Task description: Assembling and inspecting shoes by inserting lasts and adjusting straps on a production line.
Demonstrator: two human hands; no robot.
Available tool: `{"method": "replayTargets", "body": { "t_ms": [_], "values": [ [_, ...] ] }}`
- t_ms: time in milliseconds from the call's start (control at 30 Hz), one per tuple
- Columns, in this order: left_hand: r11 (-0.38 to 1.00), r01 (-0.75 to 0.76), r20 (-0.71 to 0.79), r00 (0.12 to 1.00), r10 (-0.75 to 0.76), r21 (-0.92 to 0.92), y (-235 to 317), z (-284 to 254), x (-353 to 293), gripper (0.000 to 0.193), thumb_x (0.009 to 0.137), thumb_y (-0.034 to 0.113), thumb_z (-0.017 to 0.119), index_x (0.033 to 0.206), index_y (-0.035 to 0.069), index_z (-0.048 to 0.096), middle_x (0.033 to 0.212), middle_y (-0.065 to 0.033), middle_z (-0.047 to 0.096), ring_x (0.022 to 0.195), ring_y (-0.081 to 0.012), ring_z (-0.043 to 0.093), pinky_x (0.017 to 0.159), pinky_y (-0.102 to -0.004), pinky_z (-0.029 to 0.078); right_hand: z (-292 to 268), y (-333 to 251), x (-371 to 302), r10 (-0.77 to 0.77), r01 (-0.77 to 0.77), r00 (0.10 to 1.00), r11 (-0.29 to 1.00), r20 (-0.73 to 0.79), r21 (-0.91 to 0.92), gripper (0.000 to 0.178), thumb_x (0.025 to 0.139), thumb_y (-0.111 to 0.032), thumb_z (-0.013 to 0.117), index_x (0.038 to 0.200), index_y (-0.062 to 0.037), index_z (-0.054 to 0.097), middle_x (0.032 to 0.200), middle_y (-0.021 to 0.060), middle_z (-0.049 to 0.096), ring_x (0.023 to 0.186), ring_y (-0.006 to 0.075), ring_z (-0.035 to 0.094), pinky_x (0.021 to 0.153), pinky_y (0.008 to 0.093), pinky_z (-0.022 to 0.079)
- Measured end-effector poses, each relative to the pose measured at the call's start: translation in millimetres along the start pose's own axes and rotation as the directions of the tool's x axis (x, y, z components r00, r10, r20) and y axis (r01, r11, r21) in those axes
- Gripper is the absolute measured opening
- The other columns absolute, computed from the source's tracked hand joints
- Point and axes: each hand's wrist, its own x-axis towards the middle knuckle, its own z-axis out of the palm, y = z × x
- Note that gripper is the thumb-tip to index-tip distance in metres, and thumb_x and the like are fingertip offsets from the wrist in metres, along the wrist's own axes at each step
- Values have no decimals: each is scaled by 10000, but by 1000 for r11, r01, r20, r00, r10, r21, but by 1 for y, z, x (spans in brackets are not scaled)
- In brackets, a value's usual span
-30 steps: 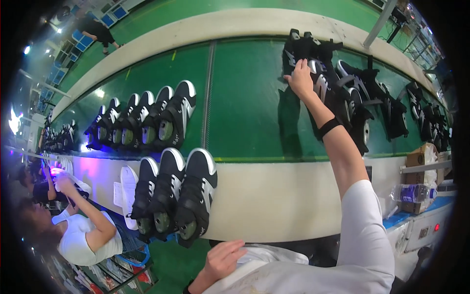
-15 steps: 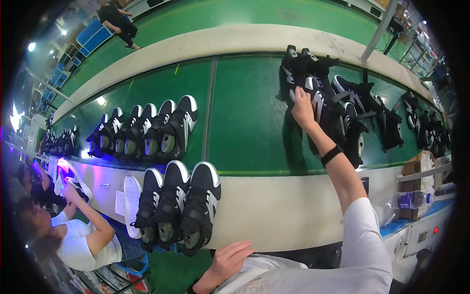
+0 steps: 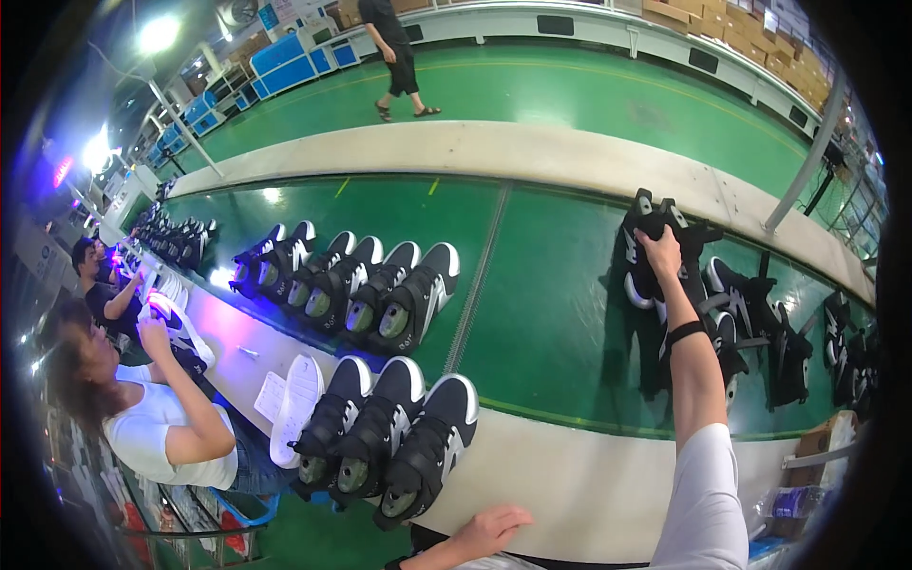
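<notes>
Touching one black shoe (image 3: 646,270), right hand (image 3: 663,255), grip unclear, left hand (image 3: 492,532) loose, three shoes (image 3: 380,427) on ledge (image 3: 560,480)

White lamps (image 3: 159,35) glare at upper left; black vignetting rounds the corners.

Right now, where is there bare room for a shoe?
Bare: the green belt between the six-shoe row and the dark shoe cluster, and the cream ledge between the three near shoes and the right sleeve. Crowded: around the right hand, amid that cluster.
</notes>
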Motion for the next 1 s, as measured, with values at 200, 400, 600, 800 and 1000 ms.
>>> {"method": "replayTargets", "body": {
  "t_ms": [200, 400, 600, 800, 1000],
  "values": [
    [1000, 11, -5, 1000, -11, 13, -3, 6, 2, 246, 845, -18, 610, 1057, 82, 682, 1036, -70, 687, 968, -254, 677, 850, -345, 549, 0, -26, -44, -307, 308, 948, 951, -87, 2, 373, 791, -333, 786, 908, -1, 667, 848, 240, 688, 869, 428, 664, 729, 489, 529],
    [999, -45, -2, 999, 45, 14, -4, 6, 7, 229, 827, -28, 618, 1025, 67, 682, 1007, -84, 693, 939, -273, 686, 825, -347, 558, -27, -55, -114, -397, 309, 889, 889, 230, 337, 325, 808, -239, 780, 1019, 2, 726, 876, 242, 703, 751, 323, 702, 685, 394, 516],
    [1000, -19, -33, 999, 19, -9, 6, 1, 9, 227, 810, -65, 608, 986, 54, 689, 1005, -103, 699, 932, -283, 689, 799, -341, 564, -106, -72, -191, -593, 408, 737, 773, 324, 485, 249, 838, -134, 772, 996, 33, 678, 755, 150, 702, 639, 94, 554, 614, 315, 491],
    [975, -158, -390, 897, 207, 155, 52, -47, 5, 181, 847, -80, 579, 980, 3, 668, 1015, -150, 708, 937, -301, 695, 805, -368, 562, -203, -43, -270, -758, 406, 388, 652, 525, 641, 285, 693, 67, 710, 969, 14, 668, 860, 146, 681, 750, 357, 632, 718, 345, 523],
    [986, -79, -322, 939, 123, 145, 73, -52, 52, 296, 895, -33, 578, 1189, -46, 606, 1259, -189, 624, 1198, -328, 593, 1027, -385, 440, -226, 18, -329, -645, 234, 276, 764, 712, 601, 362, 672, 45, 736, 1029, -9, 711, 1029, 128, 728, 986, 322, 692, 901, 378, 544]
  ]
}}
